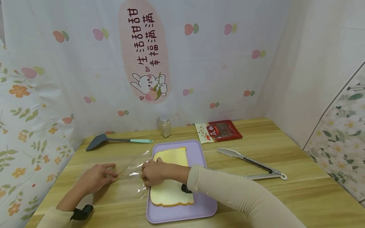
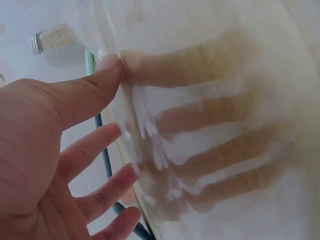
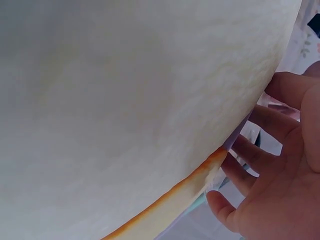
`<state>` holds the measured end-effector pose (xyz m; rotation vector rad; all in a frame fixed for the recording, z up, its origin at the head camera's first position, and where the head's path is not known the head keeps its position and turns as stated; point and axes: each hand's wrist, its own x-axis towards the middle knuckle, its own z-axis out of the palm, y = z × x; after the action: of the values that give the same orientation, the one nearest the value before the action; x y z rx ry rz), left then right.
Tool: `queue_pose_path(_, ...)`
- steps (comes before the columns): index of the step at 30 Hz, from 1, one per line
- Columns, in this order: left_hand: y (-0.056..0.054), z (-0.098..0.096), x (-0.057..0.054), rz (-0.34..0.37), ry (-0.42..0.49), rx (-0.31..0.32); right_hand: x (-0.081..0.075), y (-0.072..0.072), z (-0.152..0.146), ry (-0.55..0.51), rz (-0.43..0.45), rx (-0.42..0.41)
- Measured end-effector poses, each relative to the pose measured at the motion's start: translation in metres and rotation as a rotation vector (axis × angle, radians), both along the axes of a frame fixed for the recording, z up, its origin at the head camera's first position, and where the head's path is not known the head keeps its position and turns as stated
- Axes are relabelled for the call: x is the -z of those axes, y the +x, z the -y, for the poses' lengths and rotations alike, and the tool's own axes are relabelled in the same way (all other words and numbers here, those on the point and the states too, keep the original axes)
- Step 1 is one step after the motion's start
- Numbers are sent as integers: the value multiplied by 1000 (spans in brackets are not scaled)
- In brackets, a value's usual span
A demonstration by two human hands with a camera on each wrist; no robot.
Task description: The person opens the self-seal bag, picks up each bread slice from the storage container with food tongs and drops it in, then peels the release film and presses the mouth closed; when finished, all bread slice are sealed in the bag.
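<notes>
A lilac tray (image 1: 203, 210) lies at the front middle of the table, with a pale slice of bread (image 1: 171, 194) with a golden-brown crust on it. Left of the bread, thin clear plastic (image 1: 131, 174) spreads over the wood. My left hand (image 1: 98, 177) reaches over this plastic, thumb and fingers spread with their tips on it; in the left wrist view the hand (image 2: 55, 145) is reflected in the glossy surface. Over the tray's left edge, my right hand (image 1: 155, 174) bends down at the plastic and the bread's side. In the right wrist view, spread fingers (image 3: 272, 125) meet the bread's edge, their tips partly hidden.
A spatula (image 1: 114, 140) with a mint handle lies at the back left. Behind the tray stands a small glass jar (image 1: 164, 126), with a red and white spice packet (image 1: 219, 131) to its right. Metal tongs (image 1: 253, 161) lie spread right of the tray.
</notes>
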<state>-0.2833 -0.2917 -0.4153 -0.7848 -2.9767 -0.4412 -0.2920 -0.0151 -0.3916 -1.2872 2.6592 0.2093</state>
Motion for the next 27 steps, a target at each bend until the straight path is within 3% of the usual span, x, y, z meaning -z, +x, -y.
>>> queue_pose_path(11, -2, -1, 3, 36, 162, -35, -1, -4, -5, -5, 2, 4)
queue_pose_path(27, 8, 6, 0, -88, 258, -75, -2, -5, 1, -3, 25, -16)
